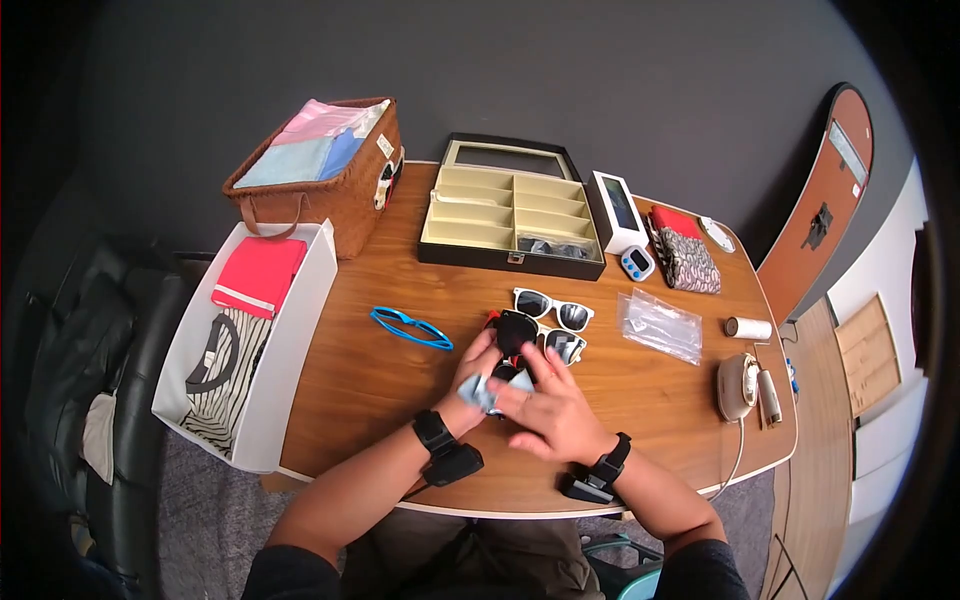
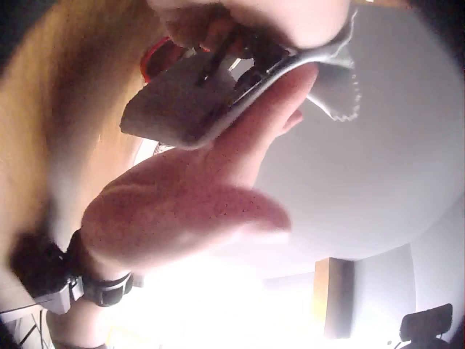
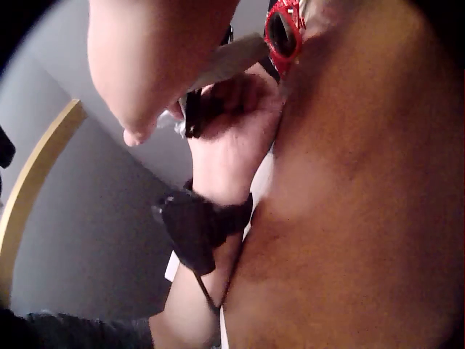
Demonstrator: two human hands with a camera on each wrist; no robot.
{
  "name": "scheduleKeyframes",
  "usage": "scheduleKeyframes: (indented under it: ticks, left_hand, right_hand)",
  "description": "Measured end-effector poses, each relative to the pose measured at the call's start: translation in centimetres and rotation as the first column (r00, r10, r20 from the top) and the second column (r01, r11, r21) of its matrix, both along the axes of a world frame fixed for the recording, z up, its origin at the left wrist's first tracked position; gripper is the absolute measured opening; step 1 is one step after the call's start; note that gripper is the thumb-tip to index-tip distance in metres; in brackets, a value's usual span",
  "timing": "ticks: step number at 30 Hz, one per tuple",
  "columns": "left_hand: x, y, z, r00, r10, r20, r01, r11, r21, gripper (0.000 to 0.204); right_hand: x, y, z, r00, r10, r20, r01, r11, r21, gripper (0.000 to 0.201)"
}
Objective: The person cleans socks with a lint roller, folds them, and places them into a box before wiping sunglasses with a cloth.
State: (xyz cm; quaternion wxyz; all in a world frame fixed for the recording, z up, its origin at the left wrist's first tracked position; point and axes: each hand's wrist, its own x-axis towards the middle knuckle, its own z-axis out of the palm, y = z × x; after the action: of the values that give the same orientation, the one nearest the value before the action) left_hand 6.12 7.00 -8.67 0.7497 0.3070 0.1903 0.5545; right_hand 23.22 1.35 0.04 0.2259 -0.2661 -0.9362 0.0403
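Observation:
In front of me, my left hand [image 1: 474, 378] grips a pair of dark sunglasses [image 1: 517, 333], its fingers partly hidden behind the lenses and the other hand. A pale grey-blue cleaning cloth [image 1: 481, 394] lies against the sunglasses between both palms. My right hand [image 1: 556, 412] has its fingers extended over the cloth and its thumb apart, as the left wrist view also shows, where the cloth [image 2: 178, 105] hangs beside the fingers. Just beyond the hands are red-framed sunglasses [image 3: 283, 33] and two white-framed pairs, the farther white sunglasses [image 1: 553, 309] and the nearer white sunglasses [image 1: 566, 346].
Blue glasses [image 1: 411, 328] lie to the left. An open display case [image 1: 470, 255] stands at the back, with eyewear in one compartment. Clear plastic sleeves [image 1: 661, 327] and a garment steamer [image 1: 737, 387] are on the right. A white clothes bin [image 1: 290, 390] and brown basket [image 1: 350, 215] stand left.

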Motion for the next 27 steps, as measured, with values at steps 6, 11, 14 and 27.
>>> scheduleKeyframes:
  ticks: [6, 11, 14, 27]
  left_hand:
    - [0.0, -0.3, 0.9, 0.999, 0.008, -0.037, -0.010, 0.999, -0.049, 0.027]
    - [-0.5, -0.5, 2.0, 0.990, 0.069, -0.122, -0.072, 0.997, -0.015, 0.027]
    - [-0.2, -1.1, 2.8, 0.996, 0.079, -0.045, -0.082, 0.993, -0.086, 0.028]
    - [0.0, 0.0, 1.1, 0.993, 0.065, -0.102, -0.064, 0.998, 0.013, 0.026]
  right_hand:
    - [-0.3, -0.9, 0.6, 0.999, 0.047, -0.016, -0.049, 0.995, -0.091, 0.054]
    - [0.4, -0.7, -0.4, 0.948, 0.125, -0.293, -0.148, 0.987, -0.056, 0.035]
    - [0.8, -0.4, -0.7, 0.785, -0.187, -0.591, 0.210, 0.977, -0.030, 0.043]
    - [-0.1, -0.2, -1.5, 0.905, -0.172, -0.390, 0.172, 0.984, -0.035, 0.056]
